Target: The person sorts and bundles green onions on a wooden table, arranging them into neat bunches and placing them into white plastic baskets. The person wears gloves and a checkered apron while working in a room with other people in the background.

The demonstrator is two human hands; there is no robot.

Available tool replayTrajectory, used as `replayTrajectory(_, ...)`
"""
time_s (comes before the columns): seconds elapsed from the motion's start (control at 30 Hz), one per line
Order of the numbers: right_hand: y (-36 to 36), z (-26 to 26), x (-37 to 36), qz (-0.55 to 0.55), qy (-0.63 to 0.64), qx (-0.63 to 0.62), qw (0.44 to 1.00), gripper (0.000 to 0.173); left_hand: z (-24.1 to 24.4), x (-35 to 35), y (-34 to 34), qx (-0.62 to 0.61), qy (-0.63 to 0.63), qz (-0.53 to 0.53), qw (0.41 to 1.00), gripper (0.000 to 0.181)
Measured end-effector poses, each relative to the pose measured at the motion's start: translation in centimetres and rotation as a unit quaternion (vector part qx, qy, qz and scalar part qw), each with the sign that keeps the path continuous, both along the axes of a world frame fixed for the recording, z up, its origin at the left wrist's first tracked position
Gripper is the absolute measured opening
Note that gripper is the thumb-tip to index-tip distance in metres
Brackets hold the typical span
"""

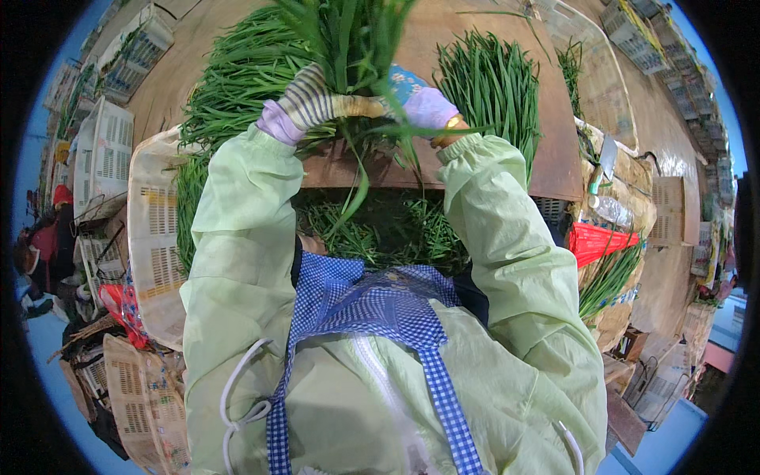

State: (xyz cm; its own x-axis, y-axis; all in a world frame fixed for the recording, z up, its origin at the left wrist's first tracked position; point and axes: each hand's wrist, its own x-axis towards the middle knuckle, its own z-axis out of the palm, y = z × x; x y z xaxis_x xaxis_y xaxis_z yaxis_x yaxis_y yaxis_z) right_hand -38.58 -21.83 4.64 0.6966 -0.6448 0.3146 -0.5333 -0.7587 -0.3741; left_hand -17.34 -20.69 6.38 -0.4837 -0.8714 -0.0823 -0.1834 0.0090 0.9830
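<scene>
Both my hands close around the lower part of an upright bunch of green leaves, probably garlic chives, over the wooden work board. My left hand wears a striped glove with a lilac cuff. A blue patterned glove covers my right hand, its fingers partly hidden by leaves. Loose leaves hang below my grip. Beside my left hand lies a large heap of the same leaves. To the right of my right hand is a smaller, neater pile.
Leaf trimmings lie below the board's front edge. A white plastic crate stands at my left. On my right are a blade, a clear plastic bottle and red strips. A person is at the far left.
</scene>
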Motion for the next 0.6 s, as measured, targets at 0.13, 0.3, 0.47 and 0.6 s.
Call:
replayTrajectory(0.13,0.7,3.8,1.1,0.008,0.101,0.069,0.992,0.034,-3.8,0.4,-1.5,-0.056,0.049,0.076,0.994,0.052)
replayTrajectory(0.3,1.9,5.6,-0.7,0.079,-0.083,0.2,0.973,0.053,2.1,-0.6,0.1,-0.382,-0.077,-0.019,0.921,0.039)
replayTrajectory(0.47,1.1,2.3,-3.6,0.161,-0.298,0.329,0.881,0.067,6.0,2.4,5.8,0.011,0.351,0.119,0.929,0.043)
replayTrajectory(0.6,4.1,-0.7,-0.5,0.16,-0.1,0.35,0.917,0.079,6.7,6.3,8.8,0.068,0.359,0.24,0.9,0.051)
